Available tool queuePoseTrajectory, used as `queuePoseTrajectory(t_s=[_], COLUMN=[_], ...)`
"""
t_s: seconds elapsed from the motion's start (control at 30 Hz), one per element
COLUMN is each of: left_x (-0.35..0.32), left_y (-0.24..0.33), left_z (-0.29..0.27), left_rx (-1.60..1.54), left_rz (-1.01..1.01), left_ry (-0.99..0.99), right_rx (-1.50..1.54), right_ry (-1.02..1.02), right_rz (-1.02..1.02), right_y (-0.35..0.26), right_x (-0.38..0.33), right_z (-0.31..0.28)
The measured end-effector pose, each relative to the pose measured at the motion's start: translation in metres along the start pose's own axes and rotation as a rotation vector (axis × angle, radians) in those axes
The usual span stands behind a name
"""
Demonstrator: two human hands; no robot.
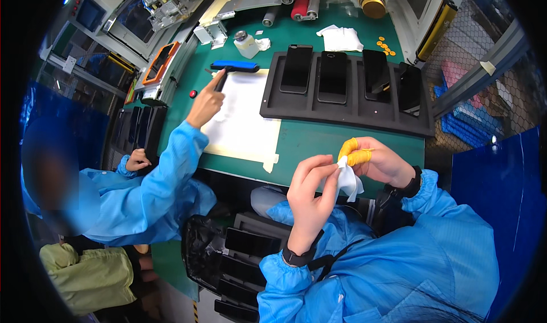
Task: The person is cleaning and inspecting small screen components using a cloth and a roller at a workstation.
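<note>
Both hands pinch white wipe (347,177) over near edge of green mat (342,137): left hand (310,194) fingertips, right hand (373,160) yellow-cotted fingers. Risk: thin hold, wipe slips, drops off edge.

I'm seeing a small white wipe cloth (347,177), crumpled, hanging pinched mid-air near the green table's near edge.

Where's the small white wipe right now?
In the head view, the white wipe sits low and right of centre, pinched between the left hand and the right hand, near the green table edge.
</note>
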State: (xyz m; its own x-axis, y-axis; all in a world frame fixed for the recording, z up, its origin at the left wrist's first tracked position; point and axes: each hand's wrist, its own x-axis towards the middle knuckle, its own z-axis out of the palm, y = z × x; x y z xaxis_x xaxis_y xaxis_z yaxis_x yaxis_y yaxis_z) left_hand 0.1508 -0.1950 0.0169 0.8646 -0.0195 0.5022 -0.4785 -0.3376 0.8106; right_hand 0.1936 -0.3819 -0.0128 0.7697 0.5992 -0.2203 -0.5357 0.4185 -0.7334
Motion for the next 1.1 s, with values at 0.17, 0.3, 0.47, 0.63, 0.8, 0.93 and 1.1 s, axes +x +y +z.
queuePoseTrajectory(t_s=[0.17,0.3,0.47,0.63,0.8,0.93,1.1], left_x=[0.003,0.043,0.106,0.176,0.194,0.162,0.091], left_y=[0.0,0.007,-0.033,-0.074,-0.089,-0.123,-0.067], left_z=[0.002,-0.01,0.0,0.068,0.118,0.1,0.047], left_rx=[0.046,0.213,-0.068,-0.632,-0.84,-0.685,-0.213], left_rz=[-0.031,-0.348,-0.587,-0.627,-0.529,-0.579,-0.444], left_ry=[0.02,-0.19,-0.319,-0.071,-0.315,-0.322,-0.468], right_rx=[0.23,0.173,0.18,0.185,0.172,0.186,0.214], right_ry=[0.1,0.224,0.261,0.158,0.101,0.06,0.09], right_rz=[-0.043,-0.186,-0.214,-0.124,-0.077,-0.059,-0.11], right_y=[0.0,-0.001,0.007,0.016,0.019,0.025,0.025], right_x=[0.0,0.001,-0.011,-0.015,-0.013,-0.012,-0.003], right_z=[-0.021,-0.057,-0.083,-0.105,-0.106,-0.106,-0.082])
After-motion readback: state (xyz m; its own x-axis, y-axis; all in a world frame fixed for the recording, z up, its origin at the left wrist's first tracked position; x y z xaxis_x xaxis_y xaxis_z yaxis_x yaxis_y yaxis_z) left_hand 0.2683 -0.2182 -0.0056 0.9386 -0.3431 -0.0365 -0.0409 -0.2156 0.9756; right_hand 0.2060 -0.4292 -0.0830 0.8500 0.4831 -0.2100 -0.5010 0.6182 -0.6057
